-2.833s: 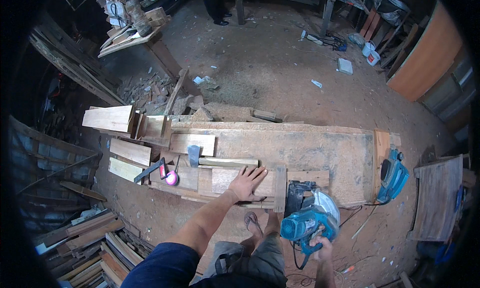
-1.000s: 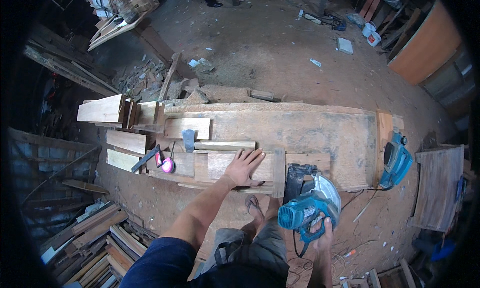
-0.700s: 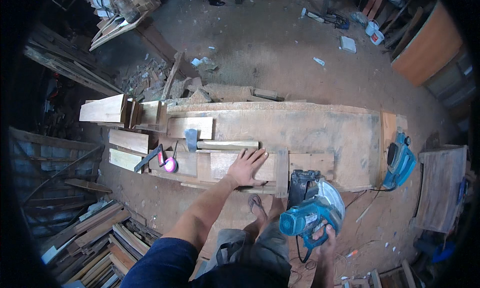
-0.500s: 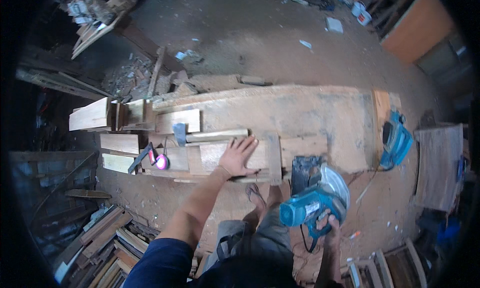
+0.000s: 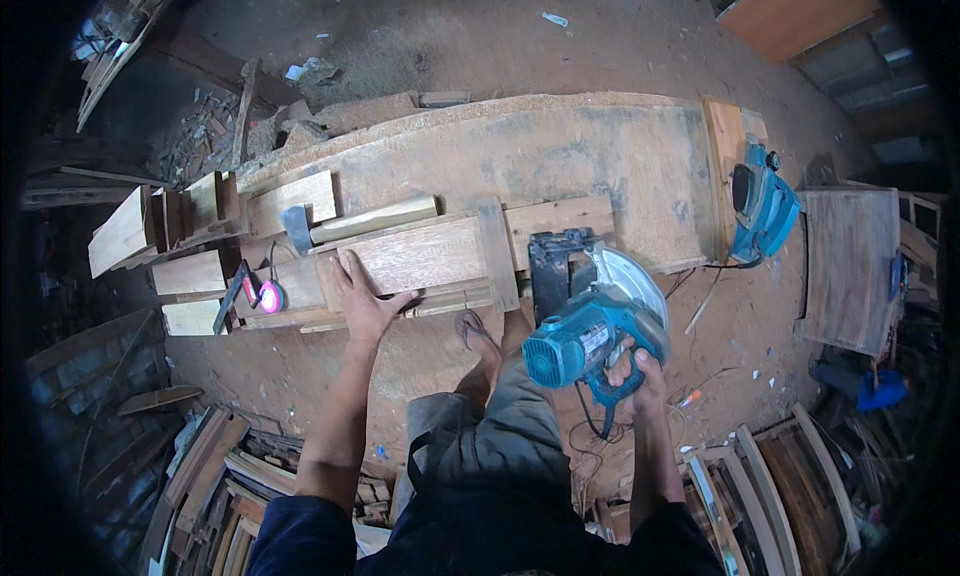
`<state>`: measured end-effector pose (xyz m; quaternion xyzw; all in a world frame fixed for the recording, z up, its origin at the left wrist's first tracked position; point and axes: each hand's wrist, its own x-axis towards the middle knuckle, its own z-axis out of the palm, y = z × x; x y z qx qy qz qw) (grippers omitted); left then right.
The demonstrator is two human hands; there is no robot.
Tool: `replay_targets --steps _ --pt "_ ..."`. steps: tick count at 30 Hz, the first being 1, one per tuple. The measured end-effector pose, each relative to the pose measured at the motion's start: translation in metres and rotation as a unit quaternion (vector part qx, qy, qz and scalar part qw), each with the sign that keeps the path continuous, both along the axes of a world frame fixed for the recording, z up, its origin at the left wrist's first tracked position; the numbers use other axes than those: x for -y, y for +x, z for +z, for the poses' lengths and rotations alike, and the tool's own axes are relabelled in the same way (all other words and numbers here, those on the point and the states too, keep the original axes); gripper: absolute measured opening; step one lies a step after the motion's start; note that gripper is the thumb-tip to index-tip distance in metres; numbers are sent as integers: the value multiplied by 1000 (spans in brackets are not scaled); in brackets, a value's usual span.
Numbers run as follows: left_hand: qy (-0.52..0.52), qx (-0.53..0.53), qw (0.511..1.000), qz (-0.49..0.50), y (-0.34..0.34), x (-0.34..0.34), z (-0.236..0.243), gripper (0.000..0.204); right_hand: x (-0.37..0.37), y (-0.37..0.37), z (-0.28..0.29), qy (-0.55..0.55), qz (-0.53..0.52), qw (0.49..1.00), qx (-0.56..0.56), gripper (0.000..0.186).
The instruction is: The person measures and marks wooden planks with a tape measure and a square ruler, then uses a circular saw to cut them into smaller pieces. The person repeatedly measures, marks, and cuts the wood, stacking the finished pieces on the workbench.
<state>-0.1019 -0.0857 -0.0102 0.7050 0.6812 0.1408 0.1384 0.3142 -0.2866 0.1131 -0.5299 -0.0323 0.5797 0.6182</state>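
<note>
My left hand (image 5: 362,298) lies on a long wooden board (image 5: 430,253), fingers spread and thumb stretched along its near edge. A short wooden crosspiece (image 5: 497,256) lies across this board, to the right of the hand. My right hand (image 5: 647,378) is closed around the rear handle of a teal circular saw (image 5: 585,341). The saw's dark base plate (image 5: 550,281) is beside the near edge of the boards, right of the crosspiece; whether it touches them I cannot tell. Behind the left hand lies a hammer or hatchet (image 5: 370,220) with a pale wooden handle.
A teal electric planer (image 5: 765,211) rests at the right end of the workbench (image 5: 640,146). A pink-and-white round object (image 5: 271,296) and a dark try square (image 5: 232,296) lie on boards at the left. Stacked timber (image 5: 205,476) and cables (image 5: 585,446) are near my legs.
My left hand has slid left along the board, away from the crosspiece. The saw stays in my right hand, and the whole view has shifted.
</note>
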Motion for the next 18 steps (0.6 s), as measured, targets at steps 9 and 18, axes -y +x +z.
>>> replay_targets --steps 9,18 --pt "12 7 1000 7 0 3 -12 140 -4 -4 -5 -6 54 998 17 38" --pt "3 -3 1000 9 0 4 -10 140 3 -5 -2 -18 63 998 4 38"
